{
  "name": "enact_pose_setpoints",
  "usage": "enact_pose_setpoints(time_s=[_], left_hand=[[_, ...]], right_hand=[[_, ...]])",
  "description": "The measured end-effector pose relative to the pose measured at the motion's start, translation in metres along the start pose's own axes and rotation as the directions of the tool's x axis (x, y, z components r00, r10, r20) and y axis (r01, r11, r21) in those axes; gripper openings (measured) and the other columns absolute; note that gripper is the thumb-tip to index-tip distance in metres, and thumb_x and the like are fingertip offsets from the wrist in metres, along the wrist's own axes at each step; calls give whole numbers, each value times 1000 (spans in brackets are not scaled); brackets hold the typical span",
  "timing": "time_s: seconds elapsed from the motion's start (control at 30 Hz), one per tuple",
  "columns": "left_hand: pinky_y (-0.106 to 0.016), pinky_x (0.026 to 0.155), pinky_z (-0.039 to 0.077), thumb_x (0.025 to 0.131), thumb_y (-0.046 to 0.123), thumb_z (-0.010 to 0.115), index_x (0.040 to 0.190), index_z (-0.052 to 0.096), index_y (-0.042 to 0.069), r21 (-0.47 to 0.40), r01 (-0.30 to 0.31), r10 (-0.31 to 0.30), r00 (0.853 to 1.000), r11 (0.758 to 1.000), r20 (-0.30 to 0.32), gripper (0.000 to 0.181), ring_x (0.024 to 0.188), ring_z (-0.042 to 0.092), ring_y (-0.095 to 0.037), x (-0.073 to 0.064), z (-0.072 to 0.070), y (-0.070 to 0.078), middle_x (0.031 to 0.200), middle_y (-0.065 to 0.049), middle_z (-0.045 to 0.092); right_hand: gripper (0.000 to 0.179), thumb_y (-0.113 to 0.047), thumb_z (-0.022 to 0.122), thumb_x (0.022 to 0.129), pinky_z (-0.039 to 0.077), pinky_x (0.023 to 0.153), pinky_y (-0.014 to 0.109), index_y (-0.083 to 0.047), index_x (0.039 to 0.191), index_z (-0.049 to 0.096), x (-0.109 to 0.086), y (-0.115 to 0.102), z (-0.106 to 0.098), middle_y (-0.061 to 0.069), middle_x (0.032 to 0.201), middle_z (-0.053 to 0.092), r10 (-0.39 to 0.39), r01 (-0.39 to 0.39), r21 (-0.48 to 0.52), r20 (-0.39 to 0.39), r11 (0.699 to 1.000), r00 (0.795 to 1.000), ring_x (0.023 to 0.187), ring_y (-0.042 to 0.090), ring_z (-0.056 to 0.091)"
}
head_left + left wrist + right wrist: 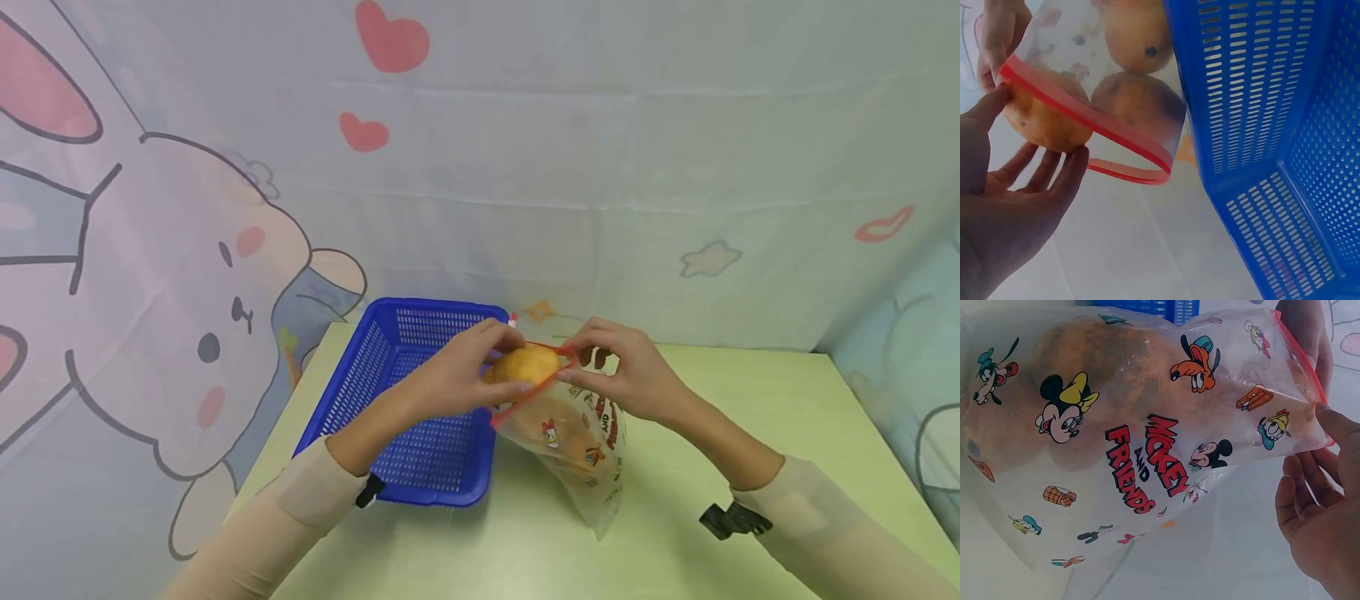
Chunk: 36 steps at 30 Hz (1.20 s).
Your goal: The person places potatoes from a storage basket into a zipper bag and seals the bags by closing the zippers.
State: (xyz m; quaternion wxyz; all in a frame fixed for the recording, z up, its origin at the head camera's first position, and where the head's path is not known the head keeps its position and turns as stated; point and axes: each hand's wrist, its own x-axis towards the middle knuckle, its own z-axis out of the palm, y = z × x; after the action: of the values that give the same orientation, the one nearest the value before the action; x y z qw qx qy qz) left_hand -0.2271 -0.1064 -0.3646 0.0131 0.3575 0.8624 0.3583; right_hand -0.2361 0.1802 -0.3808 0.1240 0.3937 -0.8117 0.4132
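Observation:
My left hand [461,375] holds a round yellow-orange fruit, apparently an orange [1041,119], with thumb and fingers around it at the mouth of a zip bag [592,475]. Part of that orange sits inside the red-edged opening. Thumb and fingertips of my right hand [630,367] pinch the red rim [567,357] on the right side. The clear bag, printed with cartoon characters, hangs tilted with its bottom toward me. Several more oranges [1097,369] show through its plastic.
A blue perforated plastic basket [483,475] stands left of the bag, beneath my left forearm. Both are at a pale green table [720,400]. A cartoon-printed cloth [510,167] hangs behind the table's back edge.

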Motion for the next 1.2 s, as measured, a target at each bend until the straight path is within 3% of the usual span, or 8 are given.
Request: enact_pose_setpoints(time_s=[0.17,0.3,0.37,0.5,0.6,0.7,0.9,1.2], left_hand=[[-36,105,55,99,39,77,137,63,12,-42,2,-3,1000,999,-19,49,124,62,-16,-7,-7,-7,131,1,63],[-40,105,55,104,16,68,140,60,8,-45,-8,4,997,999,-81,37,126,62,-23,-13,-15,-17,134,-6,64],[-42,108,53,102,4,62,145,55,6,-13,15,-16,995,1000,-97,44,130,60,-25,-16,-17,-22,139,-9,61],[-47,114,48,92,0,67,161,35,7,73,134,-133,991,988,-14,76,141,51,-30,-25,-18,-32,153,-15,48],[-48,116,46,93,7,75,168,19,5,126,198,-210,974,972,88,94,144,48,-34,-29,-11,-39,160,-20,40],[-46,108,52,93,12,79,166,22,2,138,214,-231,965,967,121,94,132,55,-32,-31,-2,-42,155,-21,46],[-30,80,57,94,31,84,146,53,4,146,160,-168,985,976,44,66,93,60,-19,-25,1,-40,116,-8,62],[-26,74,58,88,42,88,139,64,11,151,51,-39,996,987,-79,64,89,60,-16,-11,-17,-7,111,1,60]], right_hand=[[23,-13,88,89,56,69,30,-19,109,79,1,-1,2,-11,96,68,1,-1,-11,-5,1000,1000,83,15,62],[22,-13,88,89,56,69,32,-18,108,79,4,-2,2,-11,96,68,1,-1,-13,-8,1000,1000,84,12,62],[21,-13,88,89,56,68,31,-18,108,79,4,-3,2,-11,95,68,-2,2,-14,-10,1000,1000,84,11,62],[21,-13,88,89,56,68,30,-17,107,79,4,-3,2,-12,94,67,-3,3,-21,-16,1000,1000,83,11,62],[20,-12,87,89,55,68,28,-18,107,80,3,-3,2,-13,95,68,-5,5,-24,-18,1000,1000,83,11,62],[20,-12,87,90,56,68,28,-18,108,80,3,-2,2,-13,96,68,-6,6,-25,-15,1000,1000,82,11,62],[19,-13,85,92,56,69,28,-20,109,80,1,0,-10,-12,94,69,41,-41,-11,3,999,999,82,11,63],[19,-12,83,93,56,74,25,-25,107,80,-18,-3,-58,-8,96,70,157,-159,22,72,987,985,87,14,65]])
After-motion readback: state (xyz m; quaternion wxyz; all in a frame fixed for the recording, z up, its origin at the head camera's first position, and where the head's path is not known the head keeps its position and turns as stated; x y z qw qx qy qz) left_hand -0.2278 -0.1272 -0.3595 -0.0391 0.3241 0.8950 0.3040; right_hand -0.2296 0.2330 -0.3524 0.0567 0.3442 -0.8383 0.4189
